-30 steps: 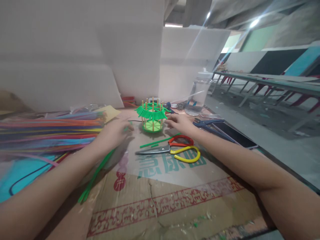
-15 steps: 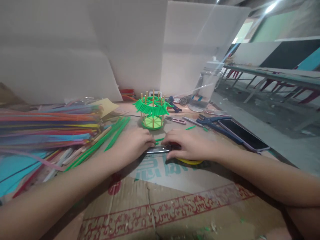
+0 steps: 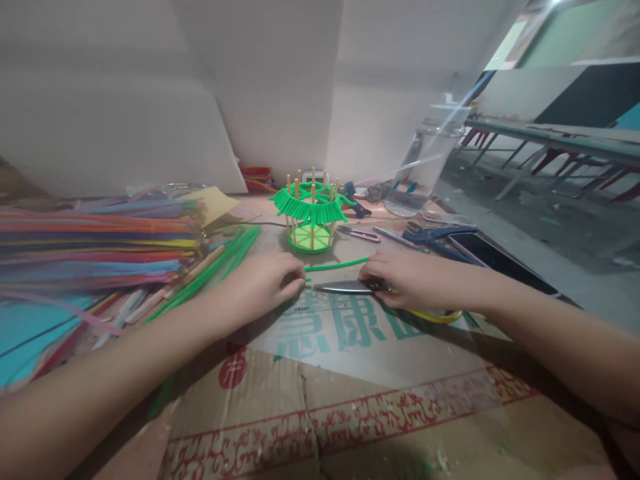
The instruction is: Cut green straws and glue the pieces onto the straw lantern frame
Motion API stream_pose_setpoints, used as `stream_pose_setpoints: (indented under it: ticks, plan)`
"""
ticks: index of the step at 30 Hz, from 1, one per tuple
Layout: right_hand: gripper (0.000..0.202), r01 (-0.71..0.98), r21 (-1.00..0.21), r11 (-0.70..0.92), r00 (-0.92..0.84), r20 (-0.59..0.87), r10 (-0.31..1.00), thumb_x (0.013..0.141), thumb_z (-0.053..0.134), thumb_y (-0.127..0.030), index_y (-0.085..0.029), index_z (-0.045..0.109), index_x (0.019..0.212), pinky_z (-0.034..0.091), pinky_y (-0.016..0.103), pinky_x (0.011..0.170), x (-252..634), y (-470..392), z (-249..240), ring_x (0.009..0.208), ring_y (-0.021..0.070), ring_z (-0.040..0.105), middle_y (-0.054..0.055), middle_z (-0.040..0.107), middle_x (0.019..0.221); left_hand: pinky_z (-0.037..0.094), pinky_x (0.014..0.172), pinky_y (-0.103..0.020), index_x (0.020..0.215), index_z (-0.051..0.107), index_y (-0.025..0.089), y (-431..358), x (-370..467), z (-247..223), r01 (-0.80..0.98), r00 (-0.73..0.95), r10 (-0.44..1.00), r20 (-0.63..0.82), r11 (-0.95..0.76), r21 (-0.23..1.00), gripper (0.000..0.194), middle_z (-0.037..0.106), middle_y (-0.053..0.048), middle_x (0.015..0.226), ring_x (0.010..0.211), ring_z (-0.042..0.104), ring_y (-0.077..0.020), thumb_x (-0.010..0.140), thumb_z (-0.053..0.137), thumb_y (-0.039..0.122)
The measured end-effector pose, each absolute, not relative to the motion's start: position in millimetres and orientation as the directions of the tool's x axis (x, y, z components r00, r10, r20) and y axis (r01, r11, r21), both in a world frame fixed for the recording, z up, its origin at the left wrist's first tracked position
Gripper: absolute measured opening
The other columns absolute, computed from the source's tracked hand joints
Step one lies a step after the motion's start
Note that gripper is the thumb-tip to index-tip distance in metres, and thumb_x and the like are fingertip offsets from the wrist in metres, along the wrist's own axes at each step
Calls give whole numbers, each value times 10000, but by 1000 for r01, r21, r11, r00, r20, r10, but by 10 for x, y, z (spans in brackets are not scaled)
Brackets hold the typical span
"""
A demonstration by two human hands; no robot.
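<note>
A thin green pipe cleaner [image 3: 337,266] stretches between my two hands in the head view. My left hand [image 3: 273,283] pinches its left end, with short green ends showing at the fingertips. My right hand [image 3: 405,277] is closed around scissors [image 3: 345,287], whose blades point left toward my left hand, and the strand's right end meets its fingers. The scissors' yellow handle [image 3: 440,317] shows below my right hand. Just behind stands a small round model [image 3: 311,217] with a green fringed roof, wooden posts and a green base.
Bundles of coloured pipe cleaners [image 3: 100,240] lie at the left. Beyond my right hand are a phone [image 3: 503,263], blue pliers [image 3: 435,240], a pink-edged tool [image 3: 360,233] and a clear bottle [image 3: 425,160]. White boards [image 3: 270,87] rise behind.
My right hand has moved right with the scissors, away from my left hand. More of the green strand now shows between them. The view has shifted slightly.
</note>
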State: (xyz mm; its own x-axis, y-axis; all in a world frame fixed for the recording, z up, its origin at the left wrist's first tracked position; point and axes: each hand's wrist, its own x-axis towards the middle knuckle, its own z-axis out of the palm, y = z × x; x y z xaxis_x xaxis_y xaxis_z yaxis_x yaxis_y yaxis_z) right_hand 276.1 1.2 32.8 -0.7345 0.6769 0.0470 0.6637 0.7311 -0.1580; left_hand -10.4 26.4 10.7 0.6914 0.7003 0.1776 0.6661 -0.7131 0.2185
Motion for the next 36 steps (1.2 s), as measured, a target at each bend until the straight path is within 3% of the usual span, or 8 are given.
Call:
stream_pose_setpoints:
  ticks: [4,9,15,22,24,28,33,36]
  plan:
    - [153,725,-150,672,-678,14,735,744,657,-129,-235,660,853,359,309,604,2915,117,353,689,191,559,35,644,799,446,764,-298,851,667,203,143,-182,71,594,751,645,140,-753,284,173,671,-42,886,841,608,-192,894,507,253]
    - [90,760,-131,637,-606,213,766,858,634,-300,-233,685,891,355,317,626,2756,83,376,706,200,573,46,671,813,452,731,-298,881,689,213,46,-153,121,618,696,698,168,-701,356,193,707,-42,887,820,623,-197,894,518,303]
    - [200,638,-281,717,-637,331,697,924,566,-313,-206,683,1045,413,297,678,2095,-22,219,784,195,625,54,724,879,448,678,-286,875,694,225,7,-114,153,615,577,769,273,-630,474,174,729,-13,848,760,635,-188,874,547,318]
    - [98,585,-465,665,-594,312,741,907,548,-209,-206,644,892,402,265,650,1986,45,87,736,159,599,28,686,819,473,722,-299,965,641,237,-16,-157,67,565,564,773,290,-617,547,159,714,-22,908,814,647,-191,906,522,325]
    - [88,536,-606,587,-512,319,797,921,493,-206,-206,570,877,413,263,636,2056,54,103,706,150,576,16,641,780,475,763,-321,1041,636,234,-4,-164,69,591,602,758,251,-634,499,238,704,-44,965,876,640,-213,891,562,404]
    - [102,229,-883,410,-441,282,852,960,425,-288,-221,447,886,479,286,689,2154,81,83,704,138,548,-15,524,741,452,827,-356,1073,634,225,22,-201,62,610,711,687,150,-709,352,531,639,-81,1048,993,581,-272,723,692,620]
    - [172,191,-940,283,-550,137,824,957,484,-363,-214,444,882,510,326,747,2158,125,-27,705,127,553,-30,499,726,430,798,-328,1037,605,229,45,-297,146,625,750,660,-47,-682,380,498,589,-67,1064,981,549,-261,697,734,568]
    - [213,4,-992,127,-573,102,813,944,518,-409,-226,413,916,538,326,661,2159,153,-58,557,89,497,-67,495,696,417,757,-312,1020,575,219,50,-340,255,621,764,622,-170,-638,456,453,588,-52,1026,920,541,-238,699,749,487]
